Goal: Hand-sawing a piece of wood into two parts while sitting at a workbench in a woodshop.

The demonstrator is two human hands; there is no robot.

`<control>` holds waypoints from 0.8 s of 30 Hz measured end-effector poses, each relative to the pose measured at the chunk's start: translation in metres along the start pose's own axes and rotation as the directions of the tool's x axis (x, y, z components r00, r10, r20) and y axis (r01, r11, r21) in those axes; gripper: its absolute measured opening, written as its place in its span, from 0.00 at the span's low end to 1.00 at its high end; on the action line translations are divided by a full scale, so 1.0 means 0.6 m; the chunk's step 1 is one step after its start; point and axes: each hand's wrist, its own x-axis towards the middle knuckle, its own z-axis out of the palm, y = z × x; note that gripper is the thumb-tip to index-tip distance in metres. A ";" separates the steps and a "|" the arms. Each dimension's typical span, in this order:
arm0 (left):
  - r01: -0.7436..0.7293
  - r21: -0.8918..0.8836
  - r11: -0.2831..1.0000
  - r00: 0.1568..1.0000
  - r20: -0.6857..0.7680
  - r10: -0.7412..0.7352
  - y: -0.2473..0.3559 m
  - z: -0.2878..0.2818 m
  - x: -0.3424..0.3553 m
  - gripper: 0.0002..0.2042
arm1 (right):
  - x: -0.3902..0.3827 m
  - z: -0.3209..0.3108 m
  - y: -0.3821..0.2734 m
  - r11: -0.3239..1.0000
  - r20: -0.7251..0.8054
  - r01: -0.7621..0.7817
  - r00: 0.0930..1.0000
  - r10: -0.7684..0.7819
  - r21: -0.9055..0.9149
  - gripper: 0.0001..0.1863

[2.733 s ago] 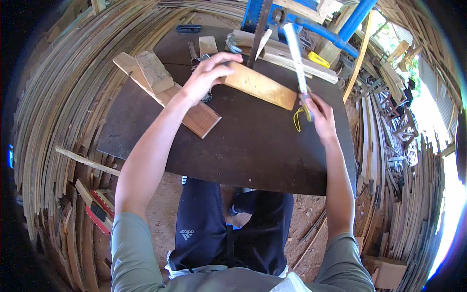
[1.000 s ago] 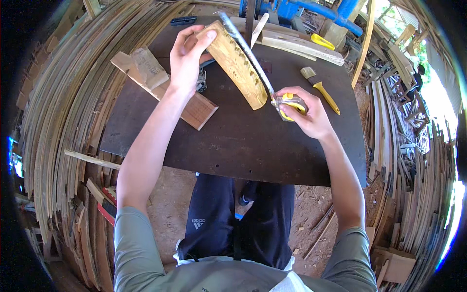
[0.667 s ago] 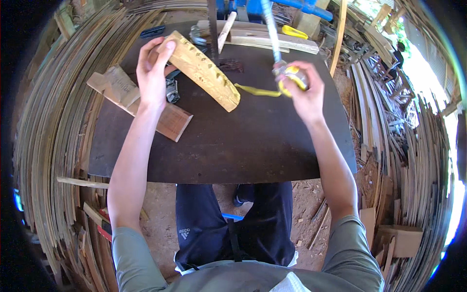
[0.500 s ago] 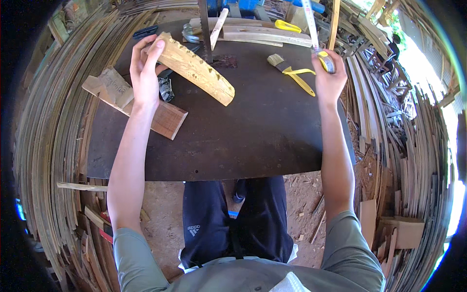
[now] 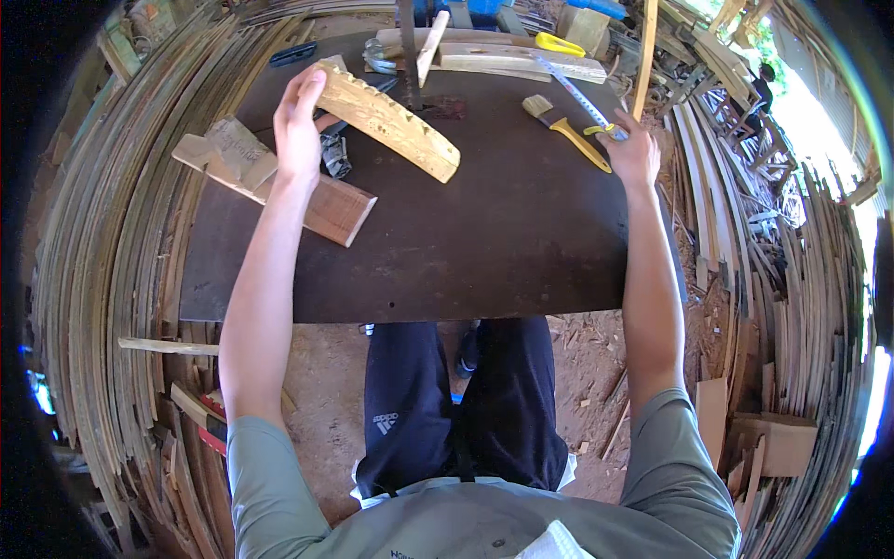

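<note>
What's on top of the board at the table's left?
A smaller wood block rests near the left end of the board. The left forearm covers its middle, which cannot be seen.

Landmark: dark brown tabletop (image 5: 466, 242). Over its right, right hand (image 5: 633, 156) hides most of the case of the white-bladed tape measure (image 5: 570, 88). Over its left, left hand (image 5: 299, 130) covers one end of the pale yellow, notched wooden block (image 5: 391, 123); crumpled black-and-silver bundle (image 5: 336, 156) partly masked, kind unclear. Past its far edge, blue metal machine (image 5: 484, 7) cut off above. Well off its right, person (image 5: 763, 89) too small for me to read.
</note>
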 end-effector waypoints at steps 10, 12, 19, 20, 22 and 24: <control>-0.093 0.092 0.991 0.982 0.171 0.077 0.019 0.013 -0.010 0.26 | 0.007 0.036 0.018 0.992 -0.022 0.105 0.994 -0.104 0.064 0.14; -0.111 0.115 0.987 0.983 0.159 0.092 0.019 0.011 -0.009 0.26 | 0.011 0.031 0.011 0.990 -0.015 0.083 0.997 -0.082 0.110 0.14; -0.080 0.148 0.986 0.994 0.087 0.067 -0.009 -0.001 -0.002 0.25 | 0.007 0.025 0.009 0.979 -0.036 0.105 0.994 -0.101 0.175 0.16; -0.060 0.142 0.988 0.996 0.075 0.049 -0.013 0.001 -0.002 0.25 | 0.008 0.025 0.014 0.980 -0.026 0.090 0.996 -0.086 0.176 0.16; -0.062 0.101 0.993 0.995 0.081 0.054 -0.016 0.003 0.000 0.24 | 0.011 0.027 0.017 0.972 -0.084 0.143 0.988 -0.129 0.187 0.17; -0.061 0.104 0.993 0.996 0.071 0.053 -0.015 0.002 0.001 0.24 | 0.012 0.029 0.014 0.957 -0.102 0.181 0.982 -0.161 0.227 0.19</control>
